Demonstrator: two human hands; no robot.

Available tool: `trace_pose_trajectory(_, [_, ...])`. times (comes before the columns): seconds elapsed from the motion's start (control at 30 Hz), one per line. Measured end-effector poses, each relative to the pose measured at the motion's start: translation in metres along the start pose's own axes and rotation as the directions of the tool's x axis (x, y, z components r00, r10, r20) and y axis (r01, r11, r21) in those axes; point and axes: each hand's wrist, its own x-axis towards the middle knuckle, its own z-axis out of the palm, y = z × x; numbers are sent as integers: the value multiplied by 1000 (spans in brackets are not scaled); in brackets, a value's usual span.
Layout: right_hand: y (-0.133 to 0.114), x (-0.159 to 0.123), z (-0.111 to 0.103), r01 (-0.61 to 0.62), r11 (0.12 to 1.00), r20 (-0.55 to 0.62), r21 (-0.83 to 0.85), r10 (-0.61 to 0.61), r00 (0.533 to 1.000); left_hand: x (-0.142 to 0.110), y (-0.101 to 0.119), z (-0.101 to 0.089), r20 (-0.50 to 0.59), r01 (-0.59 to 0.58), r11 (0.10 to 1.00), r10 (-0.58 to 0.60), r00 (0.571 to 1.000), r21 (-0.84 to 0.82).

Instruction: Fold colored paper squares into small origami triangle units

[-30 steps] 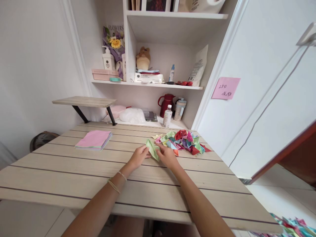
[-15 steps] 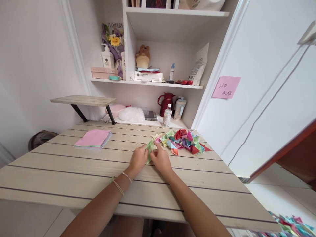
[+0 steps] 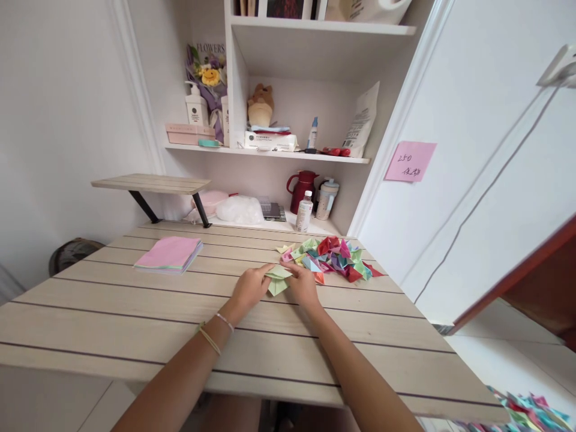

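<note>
The green paper (image 3: 278,279) now lies flatter, folded between both hands.

Two bare forearms, no sleeves, and a pair of slim bands at one wrist.

Both arms are uncovered from where they enter the head view up to the fingers; no sleeve, cuff, glove or watch shows on either. The left hand (image 3: 250,288) carries the only adornment: two thin bracelets (image 3: 215,330) at the wrist, one a fine pale strand nearest the hand, the other a slightly thicker yellowish cord a little further up the forearm, with a small greenish bit at its outer edge. The right hand (image 3: 305,287) and its wrist are plain, with no ring or band visible. Fingernails are too small to make out.
</note>
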Motion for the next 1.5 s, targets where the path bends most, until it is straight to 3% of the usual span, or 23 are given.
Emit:
trace_pose_trajectory(0.1, [1, 4, -6, -36, 997, 2, 66, 36, 999, 2, -3, -1, 100, -1, 969, 26, 995, -245])
trace_pose_trajectory(0.2, [0, 7, -13, -78, 987, 25, 142, 75, 997, 4, -8, 3, 169, 108, 892, -37, 985, -439])
trace_pose_trajectory(0.4, [-4, 9, -30, -288, 867, 340, 406, 149, 929, 12, -12, -1, 94, 207, 744, -192, 977, -635])
trace_pose_trajectory(0.57, [-4, 12, -33, -340, 817, 322, 465, 202, 925, 14, -8, -7, 80, 249, 715, -262, 962, -653])
trace_pose_trajectory(0.83, [-5, 13, -29, -197, 890, 187, 411, 130, 974, 15, -12, -4, 48, 253, 689, -303, 952, -679])
trace_pose_trajectory(0.97, [-6, 11, -27, -96, 964, 204, 249, 45, 978, 16, -15, -4, -13, 190, 757, -254, 967, -625])
trace_pose_trajectory(1.07, [-6, 9, -27, -33, 997, 225, 63, 18, 974, 14, -12, -3, 29, 197, 757, -229, 973, -622])
trace_pose_trajectory(1.23, [-8, 8, -28, 119, 987, 143, -110, -103, 984, 11, -14, 5, 134, 216, 744, -170, 976, -632])
trace_pose_trajectory(1.4, [-11, 6, -26, 148, 982, 158, -114, -130, 979, 12, -21, 8, 21, 132, 837, -142, 990, -531])
trace_pose_trajectory(1.5, [-17, 3, -25, 153, 981, 240, -122, -121, 963, 13, -22, 7, 3, 90, 866, -101, 995, -492])
